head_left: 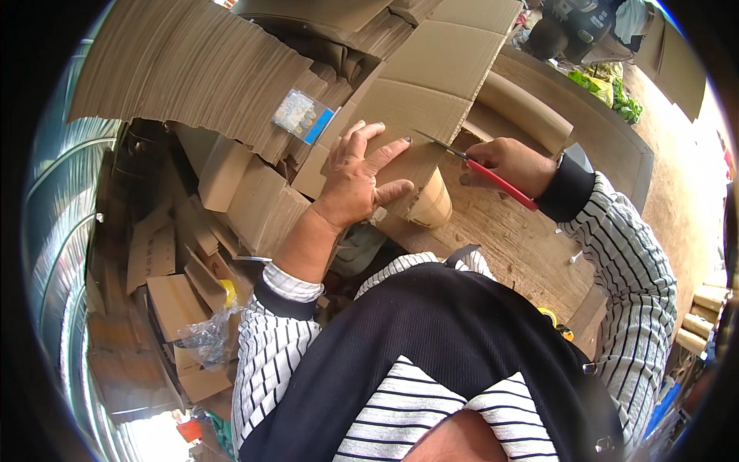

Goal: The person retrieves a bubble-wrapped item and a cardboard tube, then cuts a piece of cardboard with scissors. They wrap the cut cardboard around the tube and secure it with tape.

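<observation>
A large sheet of brown cardboard with fold creases lies before me, reaching away to the upper right. My left hand presses on its near part, open, with fingers and thumb spread. At the sheet's right edge my right hand grips red-handled scissors. Their thin dark blade lies over the cardboard, its tip close to my left fingertips; a second blade is not visible. Below the sheet's near corner shows a light brown tube, partly covered by the sheet.
Tall stacks of flat cardboard rise at the left, with a small clear packet on them. A wide cardboard roll lies on the wooden table. Loose cardboard pieces fill the lower left. Green leaves are at the far right.
</observation>
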`<state>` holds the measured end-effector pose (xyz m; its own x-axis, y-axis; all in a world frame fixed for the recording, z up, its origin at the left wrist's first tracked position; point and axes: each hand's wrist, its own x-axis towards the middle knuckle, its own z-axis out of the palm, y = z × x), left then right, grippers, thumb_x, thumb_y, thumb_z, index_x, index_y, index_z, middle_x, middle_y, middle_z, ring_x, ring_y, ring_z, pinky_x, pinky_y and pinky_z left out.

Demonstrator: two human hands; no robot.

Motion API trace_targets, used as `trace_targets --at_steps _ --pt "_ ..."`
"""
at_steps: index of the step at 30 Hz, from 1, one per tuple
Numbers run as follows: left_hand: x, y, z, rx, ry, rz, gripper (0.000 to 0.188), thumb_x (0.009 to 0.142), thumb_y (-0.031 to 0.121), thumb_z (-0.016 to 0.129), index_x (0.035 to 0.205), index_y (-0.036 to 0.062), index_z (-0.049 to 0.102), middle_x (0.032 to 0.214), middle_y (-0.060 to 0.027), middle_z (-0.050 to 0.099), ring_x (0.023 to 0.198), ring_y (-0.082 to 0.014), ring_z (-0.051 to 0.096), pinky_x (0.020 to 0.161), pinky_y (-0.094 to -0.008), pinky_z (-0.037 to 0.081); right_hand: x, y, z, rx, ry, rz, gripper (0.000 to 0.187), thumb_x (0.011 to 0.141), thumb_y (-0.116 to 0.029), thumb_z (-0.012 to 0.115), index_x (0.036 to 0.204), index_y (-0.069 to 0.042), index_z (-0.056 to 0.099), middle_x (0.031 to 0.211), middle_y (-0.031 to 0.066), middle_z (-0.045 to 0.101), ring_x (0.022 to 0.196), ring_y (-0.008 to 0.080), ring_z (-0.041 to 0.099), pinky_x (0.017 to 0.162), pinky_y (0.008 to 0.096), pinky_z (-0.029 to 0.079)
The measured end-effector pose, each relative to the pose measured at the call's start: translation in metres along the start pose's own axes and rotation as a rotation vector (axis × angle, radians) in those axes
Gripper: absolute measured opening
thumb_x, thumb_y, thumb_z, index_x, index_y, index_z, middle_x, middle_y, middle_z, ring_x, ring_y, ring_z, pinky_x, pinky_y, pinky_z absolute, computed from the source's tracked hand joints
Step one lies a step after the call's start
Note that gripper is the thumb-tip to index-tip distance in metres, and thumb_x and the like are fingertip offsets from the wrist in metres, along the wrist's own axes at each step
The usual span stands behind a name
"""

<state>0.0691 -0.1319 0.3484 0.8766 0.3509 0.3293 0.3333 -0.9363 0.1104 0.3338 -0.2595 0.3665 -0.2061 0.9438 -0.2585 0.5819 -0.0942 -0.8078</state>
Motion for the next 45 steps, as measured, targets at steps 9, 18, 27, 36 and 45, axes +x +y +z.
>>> trace_targets --at_steps 9,18,27,36,45 --pt "0.001 -0.002 -0.001 -0.063 0.212 0.037 0.062 0.083 0.057 0.065 0.130 0.0172 0.058 0.135 -0.0166 0.042 0.128 -0.0396 0.038 0.107 -0.0504 0.032 -0.004 0.014 0.024 -0.011 0.236 -0.072 0.028 0.083 -0.025 0.069 0.098 -0.002 0.065 0.071 0.0174 0.062 0.062 0.0272 0.059 0.061 0.0375 0.047" --pt "0.016 0.065 -0.023 -1.493 0.518 -0.351 0.075 0.087 0.026 0.073 0.143 0.0025 0.028 0.127 -0.0128 0.050 0.113 -0.0224 0.052 0.096 -0.0399 0.045 -0.075 0.012 0.056 0.090 0.774 -0.149 0.035 0.079 -0.010 0.071 0.112 0.001 0.061 0.067 0.0108 0.054 0.059 0.0111 0.052 0.057 0.0271 0.046" --pt "0.040 0.131 0.024 -1.840 0.065 -0.589 0.037 0.089 0.011 0.069 0.121 0.0002 0.056 0.116 -0.0090 0.063 0.106 -0.0204 0.061 0.093 -0.0356 0.051 -0.130 0.050 0.139 0.304 0.994 -0.014 0.041 0.079 -0.007 0.072 0.118 0.000 0.061 0.070 0.0069 0.055 0.063 0.0078 0.051 0.061 0.0249 0.047" --pt "0.030 0.151 0.044 -1.731 -0.210 -0.384 0.032 0.091 0.011 0.066 0.121 0.0006 0.059 0.116 -0.0105 0.065 0.107 -0.0209 0.062 0.094 -0.0356 0.051 -0.181 0.036 0.169 0.548 0.930 0.144 0.042 0.086 -0.009 0.069 0.122 0.007 0.055 0.088 0.0044 0.060 0.082 0.0090 0.051 0.075 0.0272 0.046" --pt "0.023 0.164 0.027 -1.785 -0.321 -0.454 0.029 0.092 0.011 0.065 0.117 -0.0019 0.060 0.113 -0.0108 0.066 0.103 -0.0198 0.064 0.091 -0.0333 0.053 -0.188 0.032 0.186 0.504 0.976 0.139 0.036 0.083 -0.021 0.071 0.110 0.000 0.062 0.065 0.0137 0.056 0.056 0.0179 0.054 0.057 0.0305 0.045"
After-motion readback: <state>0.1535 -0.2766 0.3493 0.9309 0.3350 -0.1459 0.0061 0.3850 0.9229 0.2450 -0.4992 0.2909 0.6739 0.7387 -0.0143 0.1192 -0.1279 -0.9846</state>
